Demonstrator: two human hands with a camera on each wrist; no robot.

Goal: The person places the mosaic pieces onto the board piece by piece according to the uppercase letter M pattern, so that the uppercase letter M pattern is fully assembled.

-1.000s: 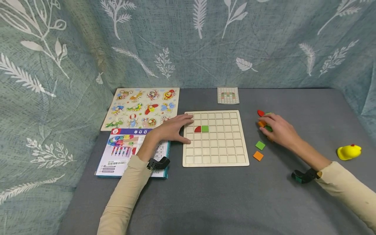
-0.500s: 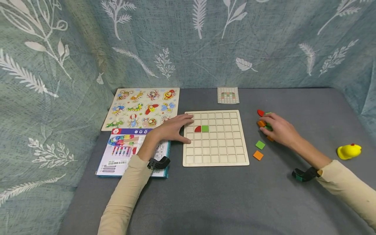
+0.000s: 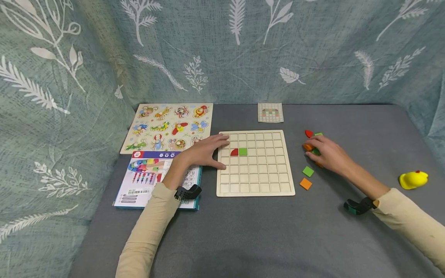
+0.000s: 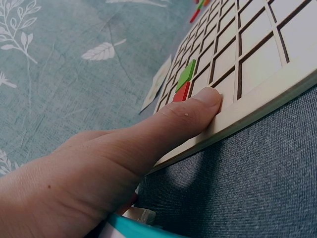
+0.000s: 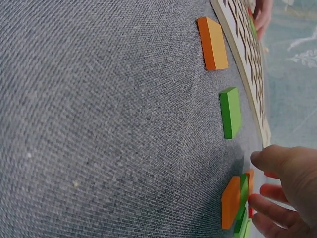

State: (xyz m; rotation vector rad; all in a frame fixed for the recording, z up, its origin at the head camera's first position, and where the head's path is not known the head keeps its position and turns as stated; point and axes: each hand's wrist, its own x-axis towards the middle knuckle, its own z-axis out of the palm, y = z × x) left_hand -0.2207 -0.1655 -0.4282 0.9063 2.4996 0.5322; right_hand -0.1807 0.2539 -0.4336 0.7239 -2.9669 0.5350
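Observation:
My left hand (image 3: 205,151) rests on the left edge of a wooden grid board (image 3: 255,192), its thumb and fingers spread apart. In the left wrist view its thumb (image 4: 195,106) lies on the frame. A red quarter-round tile (image 3: 234,152) and a green square tile (image 3: 243,151) sit side by side in the grid. Right of the board, my right hand (image 3: 330,154) reaches over a small heap of tiles. Its fingertips are at an orange tile (image 3: 307,147), with thumb and fingers apart in the right wrist view. The hand partly hides the green and orange tiles beneath.
A loose green tile (image 3: 308,171) and an orange tile (image 3: 306,183) lie nearer me. A red tile (image 3: 309,133) lies behind the heap. Around stand a pattern card (image 3: 270,112), an insect puzzle (image 3: 167,119), a box (image 3: 146,181) and a yellow duck (image 3: 413,180).
My right hand has shifted slightly left over the heap, and the orange tile at its fingertips has slid a little left. My left hand has stayed in place on the board.

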